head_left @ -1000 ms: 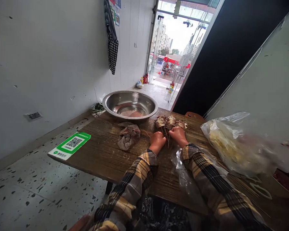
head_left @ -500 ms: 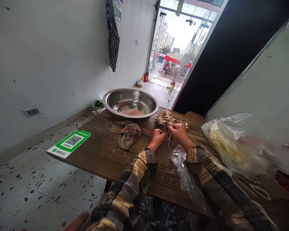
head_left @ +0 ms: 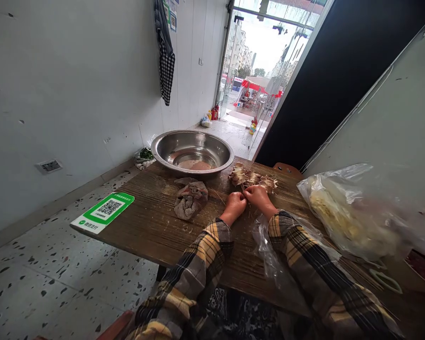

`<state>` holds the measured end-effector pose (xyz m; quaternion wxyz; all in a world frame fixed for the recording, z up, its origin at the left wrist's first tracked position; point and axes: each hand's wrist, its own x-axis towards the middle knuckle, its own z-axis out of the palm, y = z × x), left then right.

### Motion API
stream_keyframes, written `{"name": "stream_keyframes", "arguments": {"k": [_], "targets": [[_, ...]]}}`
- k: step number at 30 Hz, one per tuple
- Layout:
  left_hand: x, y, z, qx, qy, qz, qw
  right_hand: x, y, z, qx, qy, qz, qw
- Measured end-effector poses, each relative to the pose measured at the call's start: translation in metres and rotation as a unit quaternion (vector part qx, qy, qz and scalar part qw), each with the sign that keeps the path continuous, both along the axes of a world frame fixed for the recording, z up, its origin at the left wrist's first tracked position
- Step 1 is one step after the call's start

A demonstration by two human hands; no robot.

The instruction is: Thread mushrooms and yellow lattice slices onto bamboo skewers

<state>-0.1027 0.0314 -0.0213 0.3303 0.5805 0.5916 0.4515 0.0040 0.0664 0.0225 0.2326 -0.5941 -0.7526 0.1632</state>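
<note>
My left hand (head_left: 234, 204) and my right hand (head_left: 258, 196) meet at the middle of a wooden table (head_left: 152, 226), both closed round a bunch of thin bamboo skewers. Their far ends carry pieces of brownish meat (head_left: 250, 177) that fan out on the wood just beyond my knuckles. A lump of raw meat (head_left: 190, 200) lies to the left of my left hand. Behind it stands a large steel basin (head_left: 192, 152) with a little pinkish meat inside.
A green QR-code sign (head_left: 104, 212) lies on the table's left corner. A big clear plastic bag (head_left: 354, 212) with pale contents fills the right side, and a crumpled clear bag (head_left: 269, 255) sits under my right forearm. Loose skewers and scissors (head_left: 384, 278) lie at the right.
Over the last second the skewer bunch was lifted and gathered, then set back down with the meat ends fanned out. My two hands have come closer together on the sticks.
</note>
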Motion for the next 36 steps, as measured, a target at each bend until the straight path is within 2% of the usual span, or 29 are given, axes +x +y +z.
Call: {"name": "stream_keyframes", "arguments": {"k": [6, 12, 15, 20, 22, 25, 27, 30, 33, 36], "targets": [[0.000, -0.004, 0.002, 0.026, -0.025, -0.022, 0.999, -0.001, 0.006, 0.000, -0.052, 0.065, -0.004, 0.996], [-0.002, -0.003, 0.003, 0.031, -0.052, -0.004, 0.998, 0.005, -0.003, 0.011, -0.057, 0.206, -0.018, 0.977], [-0.003, -0.002, 0.004, 0.035, -0.064, 0.003, 0.997, 0.012, -0.010, 0.031, -0.032, 0.281, -0.020, 0.959], [-0.007, -0.004, 0.009, 0.048, -0.076, 0.003, 0.996, 0.045, -0.032, 0.082, 0.013, 0.370, -0.028, 0.928], [-0.009, -0.005, 0.011, 0.051, -0.080, -0.003, 0.996, 0.070, -0.051, 0.102, 0.037, 0.396, -0.022, 0.917], [-0.011, -0.010, 0.018, 0.049, -0.084, -0.015, 0.995, 0.115, -0.096, 0.125, 0.079, 0.376, -0.025, 0.923], [-0.010, -0.014, 0.029, 0.050, -0.088, -0.025, 0.995, 0.145, -0.133, 0.133, 0.088, 0.327, -0.046, 0.940], [-0.001, -0.025, 0.060, 0.085, -0.077, -0.073, 0.991, 0.183, -0.185, 0.132, 0.073, 0.233, -0.054, 0.968], [0.021, -0.039, 0.101, 0.115, 0.051, -0.179, 0.976, 0.211, -0.220, 0.119, 0.062, 0.166, -0.006, 0.984], [0.053, -0.050, 0.127, 0.116, 0.253, -0.256, 0.926, 0.229, -0.237, 0.097, 0.040, 0.146, 0.035, 0.988]]}}
